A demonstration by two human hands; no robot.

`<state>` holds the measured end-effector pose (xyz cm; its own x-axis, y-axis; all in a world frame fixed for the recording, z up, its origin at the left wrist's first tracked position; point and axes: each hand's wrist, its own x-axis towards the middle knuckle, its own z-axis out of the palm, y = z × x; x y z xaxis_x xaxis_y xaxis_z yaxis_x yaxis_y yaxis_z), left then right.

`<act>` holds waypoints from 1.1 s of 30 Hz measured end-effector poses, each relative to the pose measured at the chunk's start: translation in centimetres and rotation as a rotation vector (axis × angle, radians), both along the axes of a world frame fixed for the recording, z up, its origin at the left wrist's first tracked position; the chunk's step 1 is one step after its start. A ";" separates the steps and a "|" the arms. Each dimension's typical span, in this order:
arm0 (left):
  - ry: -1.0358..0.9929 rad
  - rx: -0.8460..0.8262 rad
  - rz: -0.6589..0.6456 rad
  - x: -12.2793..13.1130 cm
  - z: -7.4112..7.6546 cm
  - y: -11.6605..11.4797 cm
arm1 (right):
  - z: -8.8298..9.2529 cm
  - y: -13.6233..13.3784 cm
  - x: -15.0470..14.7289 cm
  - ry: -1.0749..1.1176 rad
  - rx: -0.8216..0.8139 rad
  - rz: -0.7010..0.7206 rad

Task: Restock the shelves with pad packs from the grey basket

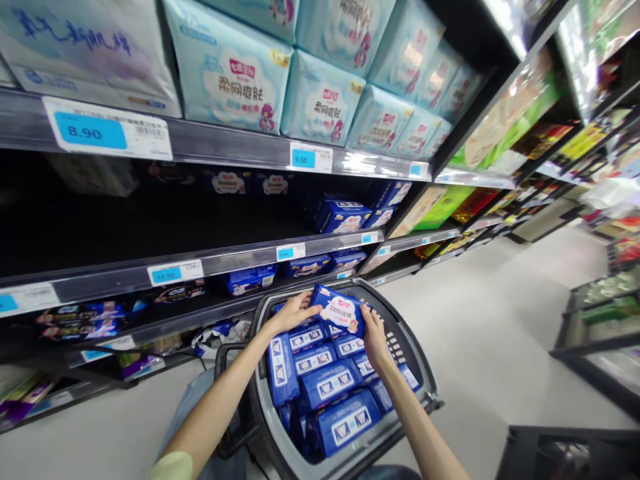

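Note:
Between my two hands is a dark blue pack of sanitary pads (340, 311) with a white cloud-shaped label, held over the far part of a grey shopping basket (427, 373). My left hand (299, 311) grips the pack's left end, thumb on its front. At the right end my right hand (374, 331) has its fingers closed round the side. Below, several more blue packs (330, 383) lie in rows inside the basket, most with a white panel facing up. My forearms hide some of the basket's contents.
Shelves run along the left, with price tags (107, 130) on their edges. Light-blue packs (240, 87) fill the upper shelf; blue packs (343, 217) stand on the one below. Pale floor (490, 300) stretches right, with a dark display stand (595, 333) beyond.

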<state>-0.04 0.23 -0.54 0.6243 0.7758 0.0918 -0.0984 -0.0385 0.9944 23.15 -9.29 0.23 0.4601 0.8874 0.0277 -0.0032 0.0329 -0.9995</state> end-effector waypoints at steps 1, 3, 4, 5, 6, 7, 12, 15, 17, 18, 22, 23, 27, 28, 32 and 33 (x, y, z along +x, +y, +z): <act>-0.002 -0.003 0.009 0.0 0.0 -0.1 | 0.0 -0.1 0.0 0.004 -0.014 -0.003; 0.000 -0.012 0.031 0.1 0.1 -0.2 | 0.1 -0.2 0.0 0.025 -0.058 -0.015; 0.006 -0.015 0.038 0.1 0.1 -0.3 | 0.2 -0.3 0.0 0.040 -0.073 -0.010; 0.014 -0.016 0.040 0.1 0.1 -0.4 | 0.2 -0.4 0.0 0.053 -0.080 -0.005; 0.021 -0.017 0.037 0.1 0.1 -0.5 | 0.2 -0.5 -0.1 0.062 -0.085 -0.002; 0.027 -0.018 0.028 0.1 0.2 -0.6 | 0.2 -0.6 -0.2 0.062 -0.091 -0.001; 0.064 0.012 0.028 0.1 0.3 -0.7 | 0.7 -1.1 -0.8 0.008 -0.119 -0.015; 0.083 0.051 0.033 0.0 0.2 -0.8 | 1.2 -1.3 -1.2 -0.023 -0.119 -0.042; 0.087 0.083 0.028 0.0 0.1 -0.8 | 1.4 -1.3 -1.3 -0.047 -0.121 -0.048; 0.090 0.100 0.027 -0.1 0.0 -0.8 | 1.5 -1.3 -1.3 -0.062 -0.119 -0.051; 0.134 0.203 0.085 0.0 -0.2 -0.5 | 1.8 -1.4 -1.5 -0.157 -0.097 -0.060; 0.152 0.232 0.115 0.1 -0.1 -0.4 | 2.0 -1.4 -1.6 -0.190 -0.088 -0.067; 0.244 0.351 0.272 -0.1 2.7 -2.4 | 2.7 -1.6 -2.2 -0.300 -0.052 -0.074; 0.276 0.388 0.323 -0.5 4.0 -3.7 | 2.9 -1.7 -2.3 -0.319 -0.046 -0.067; 0.394 0.445 0.335 -4.8 9.8 -11.8 | 3.2 -1.7 -2.5 -0.371 -0.020 -0.036; 0.431 0.397 0.226 -6.6 10.7 -14.0 | 3.2 -1.7 -2.4 -0.379 -0.015 -0.030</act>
<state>-6.68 -13.76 10.18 0.4941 0.8513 0.1767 0.3616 -0.3860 0.8486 20.74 -10.95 3.47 0.4459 0.8751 0.1880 0.3675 0.0125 -0.9299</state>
